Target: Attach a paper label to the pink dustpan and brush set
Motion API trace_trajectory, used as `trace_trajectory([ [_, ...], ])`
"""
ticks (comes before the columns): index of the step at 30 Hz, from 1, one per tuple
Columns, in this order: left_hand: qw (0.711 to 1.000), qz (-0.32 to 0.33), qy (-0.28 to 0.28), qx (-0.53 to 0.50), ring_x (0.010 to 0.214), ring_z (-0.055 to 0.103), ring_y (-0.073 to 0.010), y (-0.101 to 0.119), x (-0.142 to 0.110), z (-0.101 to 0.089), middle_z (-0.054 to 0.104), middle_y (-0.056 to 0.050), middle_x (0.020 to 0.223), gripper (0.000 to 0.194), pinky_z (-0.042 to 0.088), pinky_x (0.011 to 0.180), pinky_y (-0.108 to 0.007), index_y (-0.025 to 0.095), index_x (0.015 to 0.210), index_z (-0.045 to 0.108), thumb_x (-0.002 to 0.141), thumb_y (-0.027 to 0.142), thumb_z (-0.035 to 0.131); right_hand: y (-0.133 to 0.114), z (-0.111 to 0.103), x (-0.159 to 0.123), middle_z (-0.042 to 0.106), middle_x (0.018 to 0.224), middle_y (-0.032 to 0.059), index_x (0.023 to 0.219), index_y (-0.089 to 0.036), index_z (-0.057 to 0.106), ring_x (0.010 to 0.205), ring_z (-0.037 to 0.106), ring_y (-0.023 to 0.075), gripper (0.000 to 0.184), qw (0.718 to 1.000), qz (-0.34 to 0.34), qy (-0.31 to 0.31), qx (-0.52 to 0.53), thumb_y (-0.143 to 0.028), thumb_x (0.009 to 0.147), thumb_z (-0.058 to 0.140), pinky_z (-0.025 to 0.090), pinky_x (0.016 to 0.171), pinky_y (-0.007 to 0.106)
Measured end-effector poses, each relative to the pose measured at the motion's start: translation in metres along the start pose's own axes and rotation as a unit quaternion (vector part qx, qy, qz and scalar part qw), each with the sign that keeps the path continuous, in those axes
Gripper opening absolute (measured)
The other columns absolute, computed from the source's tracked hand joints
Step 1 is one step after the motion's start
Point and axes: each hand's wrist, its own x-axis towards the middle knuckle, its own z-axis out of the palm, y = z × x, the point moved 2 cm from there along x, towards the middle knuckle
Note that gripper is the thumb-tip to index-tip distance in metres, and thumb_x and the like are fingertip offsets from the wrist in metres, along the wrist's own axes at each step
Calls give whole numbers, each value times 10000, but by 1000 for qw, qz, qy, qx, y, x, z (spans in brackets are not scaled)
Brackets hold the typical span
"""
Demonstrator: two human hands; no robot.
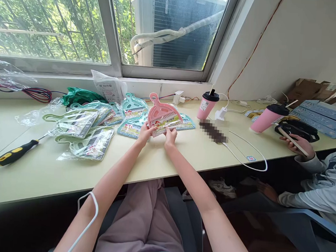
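A pink mini dustpan-and-brush set [164,116], wrapped in clear plastic with a printed card, is held upright over the table. My left hand [146,134] pinches its lower left corner. The lower edge is gripped by my right hand [170,137], fingers closed on the wrapping. Just behind it lie blue dustpan-and-brush sets [133,106] in similar packaging. Several green dustpan-and-brush sets [90,145] lie overlapped to the left, some in loose clear film.
At the left is a black-and-yellow screwdriver [16,152]. Pink cups [206,107], a white charger [220,113] and its cable [257,168] stand or lie to the right. A co-worker's hand [300,146] holds a phone near blue boxes [321,117]. Green cloth [82,96] sits by the window.
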Motion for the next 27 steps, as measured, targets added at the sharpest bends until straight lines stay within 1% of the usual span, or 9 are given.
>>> trace_trajectory([
  [6,1000,-16,18,18,756,643,-200,-1,4,-6,683,-49,856,522,493,613,-291,171,995,556,561,362,775,8,-1,6,731,1039,66,966,-192,615,960,697,181,239,999,14,-45,0,-232,740,683,595,830,299],
  [13,1000,-14,4,13,855,676,-230,-1,3,-7,703,-65,958,549,512,640,-287,178,998,521,557,346,801,7,-3,7,739,1012,45,969,-197,624,946,705,177,289,998,8,-59,10,-266,709,728,597,852,311],
  [17,1000,-12,-9,-11,901,687,-240,3,7,-11,714,-64,981,560,542,695,-308,175,1021,540,548,308,808,0,0,4,741,1000,45,990,-198,633,915,718,176,232,995,20,-91,33,-310,788,650,610,834,324],
  [20,999,-8,22,-36,890,689,-230,6,16,-26,719,-60,958,530,542,682,-292,169,1007,562,545,268,802,-12,-5,5,737,985,77,1024,-174,633,892,729,186,227,998,-19,-66,11,-309,874,530,611,845,355],
  [22,996,-8,62,-60,862,686,-212,8,23,-45,719,-54,934,497,537,658,-272,164,1000,577,554,236,786,-26,-12,6,727,1038,101,1090,-164,627,914,727,195,271,993,-100,-32,-55,-253,903,452,600,873,382],
  [23,995,-13,74,-72,842,682,-199,8,25,-55,719,-53,924,475,536,646,-264,158,996,589,562,218,775,-34,-17,7,714,1101,108,1133,-170,623,962,717,203,304,981,-162,-22,-109,-222,908,426,590,898,396],
  [24,994,-26,70,-82,818,677,-187,8,27,-66,719,-56,915,451,538,638,-259,149,984,603,567,199,769,-43,-21,7,693,1179,111,1176,-187,620,1035,695,214,338,956,-234,-19,-177,-197,909,414,574,930,411],
  [25,993,-39,59,-90,791,672,-174,8,28,-75,721,-62,906,425,540,630,-252,137,965,617,569,179,766,-51,-24,7,664,1257,107,1211,-210,620,1130,654,227,361,915,-309,-31,-259,-181,908,426,544,983,426],
  [27,992,-69,31,-105,740,666,-156,6,27,-89,723,-70,879,370,547,618,-245,123,917,633,572,140,766,-64,-30,7,580,1398,101,1266,-253,622,1320,518,262,400,797,-433,-84,-412,-159,908,470,483,1059,451],
])
